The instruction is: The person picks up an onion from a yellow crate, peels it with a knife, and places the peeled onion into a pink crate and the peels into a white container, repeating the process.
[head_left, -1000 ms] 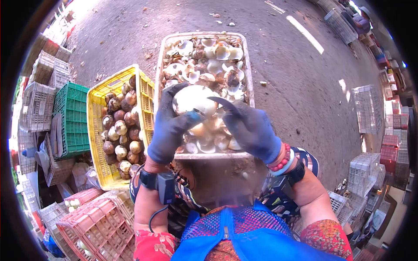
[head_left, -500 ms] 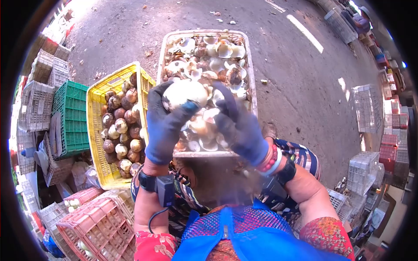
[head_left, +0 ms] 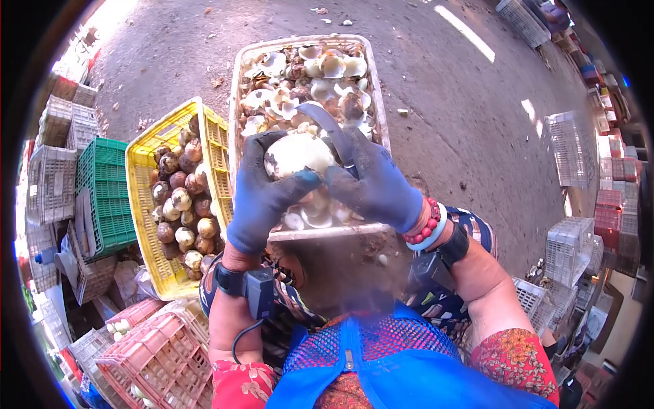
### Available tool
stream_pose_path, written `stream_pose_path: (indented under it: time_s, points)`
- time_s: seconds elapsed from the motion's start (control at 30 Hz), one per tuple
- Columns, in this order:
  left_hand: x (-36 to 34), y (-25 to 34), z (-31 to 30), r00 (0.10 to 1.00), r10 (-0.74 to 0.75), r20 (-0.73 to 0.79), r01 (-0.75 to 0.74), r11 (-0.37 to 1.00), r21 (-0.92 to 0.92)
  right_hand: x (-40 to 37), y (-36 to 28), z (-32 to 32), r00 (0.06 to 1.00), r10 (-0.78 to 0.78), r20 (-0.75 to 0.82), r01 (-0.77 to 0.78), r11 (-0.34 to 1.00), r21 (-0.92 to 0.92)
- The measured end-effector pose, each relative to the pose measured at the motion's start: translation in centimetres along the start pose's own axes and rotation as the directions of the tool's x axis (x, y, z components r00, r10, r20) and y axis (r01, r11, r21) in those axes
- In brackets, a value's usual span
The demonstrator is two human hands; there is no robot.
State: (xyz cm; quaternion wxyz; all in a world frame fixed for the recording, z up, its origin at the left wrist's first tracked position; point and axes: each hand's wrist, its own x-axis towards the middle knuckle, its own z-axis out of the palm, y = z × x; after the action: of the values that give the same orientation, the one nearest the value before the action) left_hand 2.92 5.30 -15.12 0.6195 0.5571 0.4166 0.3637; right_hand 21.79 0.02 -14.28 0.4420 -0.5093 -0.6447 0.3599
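Note:
My left hand (head_left: 272, 180), in a dark and blue work glove, is wrapped round a large pale bulb that looks like a peeled onion (head_left: 298, 155). A brown patch shows on its left side. My right hand (head_left: 371, 174), gloved the same way, grips a curved knife (head_left: 319, 116); its blade points up and left above the onion. The right thumb lies close to the onion's lower right side. Both hands are over a white crate (head_left: 238, 75) filled with cup-shaped white peels and brown skins (head_left: 332, 65).
To the left, a yellow crate (head_left: 139, 204) holds many brown and pale unpeeled bulbs (head_left: 182, 199). Green crates (head_left: 105, 194) and pink crates (head_left: 160, 358) stand farther left. Grey crates (head_left: 571, 150) line the right side. Scraps lie on the ground (head_left: 449, 123).
The knife blade, blurred before, now shows clearly above the onion. My right hand has turned and come in closer to the onion. The view has shifted slightly.

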Motion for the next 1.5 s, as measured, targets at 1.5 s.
stream_pose_path:
  time_s: [1.5]
  points:
    - [0.5,-2.2,-0.6,0.985,-0.023,0.169,0.037,0.996,-0.076,0.2,2.8,-0.6,0.963,0.266,0.040,-0.267,0.924,0.275]
